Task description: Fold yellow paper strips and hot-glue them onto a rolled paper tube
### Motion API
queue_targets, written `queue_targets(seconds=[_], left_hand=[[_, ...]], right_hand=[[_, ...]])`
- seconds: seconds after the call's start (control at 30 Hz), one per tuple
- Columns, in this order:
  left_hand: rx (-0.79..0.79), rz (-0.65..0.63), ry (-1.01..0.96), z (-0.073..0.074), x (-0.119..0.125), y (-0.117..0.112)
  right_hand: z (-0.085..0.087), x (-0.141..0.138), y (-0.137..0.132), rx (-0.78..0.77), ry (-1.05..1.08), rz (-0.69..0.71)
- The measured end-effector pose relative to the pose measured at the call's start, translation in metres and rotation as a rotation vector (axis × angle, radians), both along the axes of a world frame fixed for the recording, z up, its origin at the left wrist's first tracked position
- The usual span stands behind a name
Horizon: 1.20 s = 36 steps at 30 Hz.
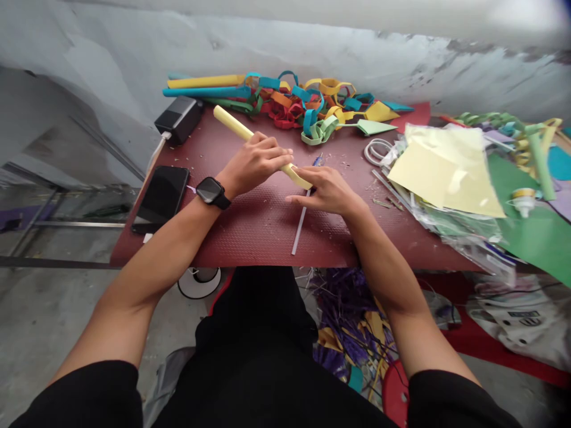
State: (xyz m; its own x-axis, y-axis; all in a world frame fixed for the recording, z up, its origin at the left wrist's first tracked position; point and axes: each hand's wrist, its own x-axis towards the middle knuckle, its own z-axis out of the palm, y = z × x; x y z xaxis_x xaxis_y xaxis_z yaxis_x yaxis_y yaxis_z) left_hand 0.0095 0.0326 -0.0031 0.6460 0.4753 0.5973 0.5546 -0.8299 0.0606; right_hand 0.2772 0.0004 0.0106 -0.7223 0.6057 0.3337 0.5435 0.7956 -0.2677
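The left hand [259,159] curls round the yellow roll [232,123] from above, fingers closed on its middle; the right hand [331,189] is loosely spread, thumb apart, its fingertips at the roll's near end. The roll slants above the tabletop [250,241], far end to the left. Closest to the roll's near end are a blue tool [317,160], partly hidden by the right hand, and a pale stick [300,229] that runs from there towards the front edge. Beyond the roll lie paper chains [283,113] in many colours, with long tubes [207,93] to their left. Left of the roll stand a black box [178,122] with a white plug and, nearer, a phone [161,199], screen dark; a watch [210,190] sits on the left wrist. Right of the roll come a coiled cable [368,156], yellow sheets [446,172] on clear plastic, a green sheet [530,235] and a small bottle [523,199]. The tabletop is dark red, textured and dotted with scraps around the roll; behind it rises a stained, pale wall [134,47]. Below the roll, under the tabletop, are purple shreds [336,297] and grey floor [35,333]. Low to the roll's right, a white bundle [533,333] bears a dark label [523,315], too small to read.
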Motion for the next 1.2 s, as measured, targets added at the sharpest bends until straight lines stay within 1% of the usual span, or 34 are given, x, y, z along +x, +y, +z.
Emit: queue_targets(seconds=[0.1,0.3,0.47,0.63,0.73,0.8,0.93,1.03,1.1,1.2], left_hand=[[0.007,0.027,-0.043,0.001,0.0,0.0],[-0.013,-0.019,-0.007,-0.001,0.006,-0.003],[-0.022,0.014,-0.088,0.001,0.004,0.0],[-0.037,-0.017,-0.072,0.001,0.011,-0.004],[-0.029,0.015,-0.088,0.0,0.013,0.0],[-0.029,0.04,-0.103,-0.002,0.009,0.005],[-0.038,0.082,-0.132,-0.012,-0.006,0.021],[-0.021,0.107,-0.162,-0.018,-0.015,0.031],[-0.032,0.097,-0.179,-0.018,-0.016,0.033],[-0.113,0.098,-0.182,-0.011,-0.011,0.028]], right_hand=[[0.0,0.0,-0.001,0.002,0.028,-0.017],[0.001,-0.001,-0.001,0.109,-0.091,-0.071],[0.002,-0.001,-0.002,0.126,-0.035,-0.077],[-0.003,-0.007,-0.001,0.146,-0.093,-0.115],[-0.008,-0.01,0.001,0.174,-0.112,-0.152],[-0.01,-0.01,0.003,0.18,-0.097,-0.134],[-0.013,-0.008,0.005,0.172,0.002,-0.043],[-0.016,-0.007,0.006,0.2,0.012,-0.032],[-0.018,-0.008,0.006,0.222,-0.017,-0.029],[-0.019,-0.013,0.003,0.251,-0.068,-0.017]])
